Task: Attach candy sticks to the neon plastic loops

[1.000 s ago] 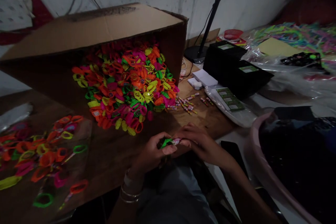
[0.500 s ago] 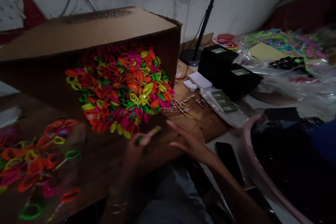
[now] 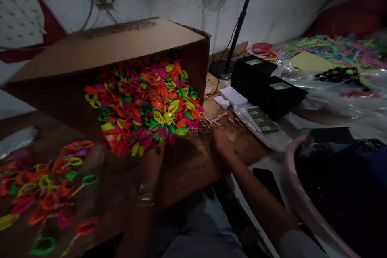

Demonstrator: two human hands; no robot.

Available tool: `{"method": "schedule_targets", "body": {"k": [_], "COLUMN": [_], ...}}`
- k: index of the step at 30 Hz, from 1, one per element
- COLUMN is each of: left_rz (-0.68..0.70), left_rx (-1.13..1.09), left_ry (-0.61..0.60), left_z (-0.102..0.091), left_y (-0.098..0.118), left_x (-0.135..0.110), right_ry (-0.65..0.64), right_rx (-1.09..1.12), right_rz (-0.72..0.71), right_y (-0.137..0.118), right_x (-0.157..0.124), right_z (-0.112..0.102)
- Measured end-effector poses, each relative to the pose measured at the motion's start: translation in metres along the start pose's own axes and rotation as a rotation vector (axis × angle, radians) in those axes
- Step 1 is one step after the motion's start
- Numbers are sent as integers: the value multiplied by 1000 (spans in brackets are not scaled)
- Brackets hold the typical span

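Observation:
My left hand (image 3: pixel 153 160) is at the front edge of a heap of neon plastic bands (image 3: pixel 151 100), which look like toy watches. Its fingertips are smeared and partly lost among the pieces. My right hand (image 3: pixel 220 142) lies on the wooden table beside several small printed sticks (image 3: pixel 208 122). Its fingers are curled together, and whatever they pinch is hidden. The heap spills out of a large cardboard box (image 3: pixel 121 50) lying on its side. On the left lie more loose bands, some with a printed stick through them, such as an orange band (image 3: pixel 87 225).
Black boxes (image 3: pixel 266 88) and small white boxes (image 3: pixel 232 95) stand right of the cardboard box, near a black pole (image 3: pixel 238 28). A pink tub (image 3: pixel 292 169) with dark contents and a phone (image 3: pixel 267 183) are at the right. Clear plastic bags (image 3: pixel 363 109) lie behind.
My left hand, which held a printed stick with a green band, is now at the heap without it. A green piece appears in the left group. My right hand has moved to the sticks.

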State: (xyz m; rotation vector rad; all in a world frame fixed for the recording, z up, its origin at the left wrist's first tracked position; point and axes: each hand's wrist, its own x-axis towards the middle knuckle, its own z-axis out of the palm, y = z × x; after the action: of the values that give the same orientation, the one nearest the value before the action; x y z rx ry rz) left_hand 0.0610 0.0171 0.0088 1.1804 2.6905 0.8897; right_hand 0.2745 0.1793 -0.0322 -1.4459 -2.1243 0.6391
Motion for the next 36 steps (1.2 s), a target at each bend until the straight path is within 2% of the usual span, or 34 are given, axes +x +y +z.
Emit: {"method": "schedule_targets", "body": {"k": [3,5,8,12,14,17,19,22,24,26,28,30,33,36], "left_rz": [0,19,122,239,198,30,-40,-42,-44,-105,-201,-261,-198,-80], "left_rx": [-40,-103,-249,-466,-639,-971,-1090,-1153,-1188,-1241,-1314,-1361,-1257,-1114], "left_ry": [-56,-75,-144,-341,-390,-290,-249,-348,-402,-474,-595,-724,-895,-944], "left_z": [35,40,26,-5,-14,-14,-9,-4,-6,-13,-24,-33,-39,-36], "left_y": [27,39,46,47,49,54,60,70,75,77,77,74,68,62], "left_x": [4,6,-1,-26,-41,-57,-64,-72,-76,-80,-82,-82,-79,-76], "right_ry": [-12,-50,-125,-300,-314,-274,-295,-344,-277,-112,48,122,64,-49], "right_rx": [115,222,424,976,1095,1171,1214,1166,1041,811,490,191,-44,-24], "right_rz": [-85,-147,-238,-264,-200,-85,-22,-26,-129,-307,-534,-744,-952,-936], "right_y": [-17,-29,-41,-48,-52,-63,-72,-78,-75,-67,-58,-53,-51,-52], "right_x": [-20,-37,-58,-75,-86,-109,-125,-140,-141,-138,-132,-126,-121,-122], "right_z": [0,-1,-7,-14,-12,-7,-6,-12,-19,-26,-35,-44,-57,-66]}}
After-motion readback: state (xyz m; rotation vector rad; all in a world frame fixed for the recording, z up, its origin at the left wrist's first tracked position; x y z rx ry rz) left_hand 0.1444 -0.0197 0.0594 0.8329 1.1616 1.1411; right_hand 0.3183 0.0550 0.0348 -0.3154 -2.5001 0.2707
